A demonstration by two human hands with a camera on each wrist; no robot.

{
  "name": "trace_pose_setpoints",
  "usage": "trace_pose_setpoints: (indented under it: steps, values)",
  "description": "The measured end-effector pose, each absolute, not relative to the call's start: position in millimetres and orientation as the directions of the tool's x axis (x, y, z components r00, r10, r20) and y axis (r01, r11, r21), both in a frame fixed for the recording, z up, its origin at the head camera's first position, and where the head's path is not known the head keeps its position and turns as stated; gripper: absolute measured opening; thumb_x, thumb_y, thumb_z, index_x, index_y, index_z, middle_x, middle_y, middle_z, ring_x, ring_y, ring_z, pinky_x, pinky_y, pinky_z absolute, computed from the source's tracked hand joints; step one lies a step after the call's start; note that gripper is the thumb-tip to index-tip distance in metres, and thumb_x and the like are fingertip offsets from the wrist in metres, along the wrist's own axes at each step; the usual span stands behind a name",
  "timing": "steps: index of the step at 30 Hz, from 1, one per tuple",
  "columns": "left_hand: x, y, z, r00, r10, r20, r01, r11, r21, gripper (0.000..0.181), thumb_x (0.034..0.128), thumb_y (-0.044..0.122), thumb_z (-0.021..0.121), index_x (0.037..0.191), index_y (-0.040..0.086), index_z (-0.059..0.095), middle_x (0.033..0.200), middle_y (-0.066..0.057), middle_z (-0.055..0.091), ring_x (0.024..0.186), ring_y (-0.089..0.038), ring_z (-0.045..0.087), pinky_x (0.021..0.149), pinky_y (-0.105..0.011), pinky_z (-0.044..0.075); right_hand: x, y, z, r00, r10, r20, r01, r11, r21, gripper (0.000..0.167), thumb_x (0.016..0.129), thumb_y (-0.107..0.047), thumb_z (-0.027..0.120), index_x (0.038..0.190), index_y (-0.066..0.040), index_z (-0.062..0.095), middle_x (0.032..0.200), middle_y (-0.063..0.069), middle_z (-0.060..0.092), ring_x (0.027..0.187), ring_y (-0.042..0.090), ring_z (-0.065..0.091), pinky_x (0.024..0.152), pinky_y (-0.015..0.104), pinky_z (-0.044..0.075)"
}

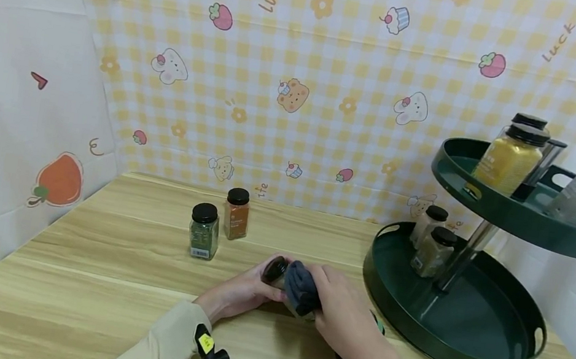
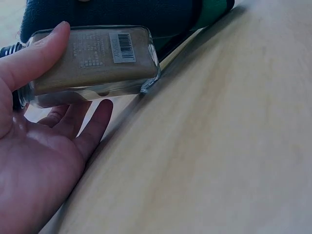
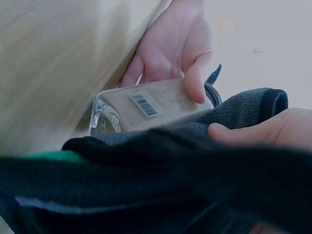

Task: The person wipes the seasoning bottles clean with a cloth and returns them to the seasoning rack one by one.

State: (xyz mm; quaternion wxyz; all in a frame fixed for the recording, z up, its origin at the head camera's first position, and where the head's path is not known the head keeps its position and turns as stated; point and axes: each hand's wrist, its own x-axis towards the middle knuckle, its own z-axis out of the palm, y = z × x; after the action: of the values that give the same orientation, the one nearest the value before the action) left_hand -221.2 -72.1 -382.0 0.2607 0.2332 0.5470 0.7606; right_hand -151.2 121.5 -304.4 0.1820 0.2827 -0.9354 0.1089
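My left hand (image 1: 247, 292) holds a square glass spice jar (image 2: 92, 61) with brown powder and a black lid. In the left wrist view the jar lies tilted on its side, thumb across its upper face and a barcode label (image 2: 122, 47) showing. A dark grey-blue cloth (image 1: 300, 285) is gripped by my right hand (image 1: 349, 313) against the jar's side. The right wrist view shows the cloth next to the jar (image 3: 161, 105), near its lid end. Part of the right hand's fingers is hidden behind the cloth.
A green-powder jar (image 1: 204, 231) and an orange-powder jar (image 1: 237, 214) stand at the back left of the wooden table (image 1: 100, 275). On the right is a two-tier dark green tray stand (image 1: 468, 355), holding several jars, including a yellow one (image 1: 509, 160) on top.
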Motion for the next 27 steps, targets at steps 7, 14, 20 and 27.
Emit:
trace_pose_setpoints:
  steps: [7, 14, 20, 27]
  values:
    - [-221, -71, -381, -0.776, 0.630, 0.007, -0.163, -0.212, 0.964, 0.052, 0.0820, -0.001, 0.065, 0.122, 0.023, 0.043, 0.120, 0.001, 0.044, 0.104, -0.015, 0.046, 0.087, -0.029, 0.039, -154, 129, -303, -0.852, -0.443, 0.278, -0.479, 0.875, -0.074, 0.052, 0.068, 0.007, 0.068, 0.115, -0.009, 0.054, 0.102, 0.008, 0.062, 0.088, 0.026, 0.062, 0.070, 0.039, 0.051]
    - [-220, -70, -381, -0.782, 0.623, -0.002, -0.165, -0.203, 0.965, 0.052, 0.0819, 0.000, 0.065, 0.123, 0.022, 0.042, 0.127, -0.001, 0.038, 0.108, -0.016, 0.044, 0.090, -0.029, 0.038, -155, 135, -303, -0.902, -0.390, 0.183, -0.402, 0.915, -0.033, 0.044, 0.068, 0.003, 0.071, 0.106, -0.010, 0.053, 0.093, 0.010, 0.061, 0.078, 0.029, 0.059, 0.055, 0.039, 0.047]
    - [-221, -71, -381, -0.773, 0.634, 0.012, -0.161, -0.215, 0.963, 0.052, 0.0818, -0.001, 0.065, 0.123, 0.023, 0.043, 0.120, 0.001, 0.045, 0.104, -0.014, 0.047, 0.087, -0.029, 0.040, -154, 129, -305, -0.845, -0.447, 0.293, -0.486, 0.871, -0.074, 0.051, 0.068, 0.005, 0.070, 0.115, -0.009, 0.055, 0.103, 0.007, 0.062, 0.090, 0.025, 0.062, 0.073, 0.040, 0.052]
    - [-221, -73, -382, -0.752, 0.656, 0.065, -0.145, -0.261, 0.955, 0.053, 0.0814, -0.007, 0.061, 0.120, 0.025, 0.044, 0.119, 0.004, 0.050, 0.105, -0.011, 0.050, 0.090, -0.027, 0.041, -150, 120, -304, -0.784, -0.492, 0.379, -0.571, 0.811, -0.126, 0.054, 0.068, 0.010, 0.069, 0.115, -0.010, 0.054, 0.106, 0.004, 0.061, 0.098, 0.022, 0.060, 0.084, 0.038, 0.049]
